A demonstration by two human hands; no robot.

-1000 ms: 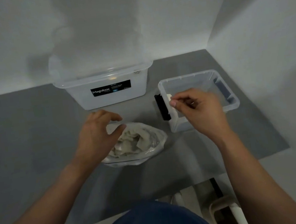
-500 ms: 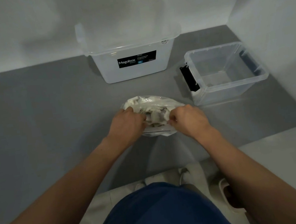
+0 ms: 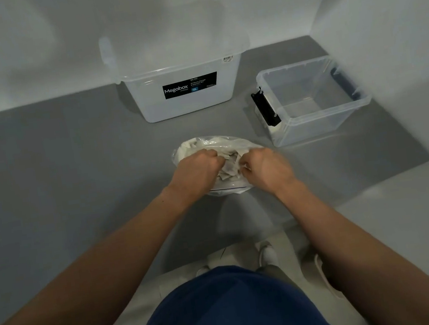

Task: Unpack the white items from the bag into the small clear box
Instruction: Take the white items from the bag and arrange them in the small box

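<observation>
1 bag (white items inside); 1 small clear box; left grip, right grip clutch bag

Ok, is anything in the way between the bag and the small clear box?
Nothing visible: only bare grey mat lies between the bag and the open-topped small clear box. The Megabox bin stands behind, off that path. The left hand grips the bag; the right hand pinches white items.

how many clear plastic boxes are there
2: the large Megabox at the back against the wall, and the small clear box to its right, beyond the bag. None appears hidden.
</observation>
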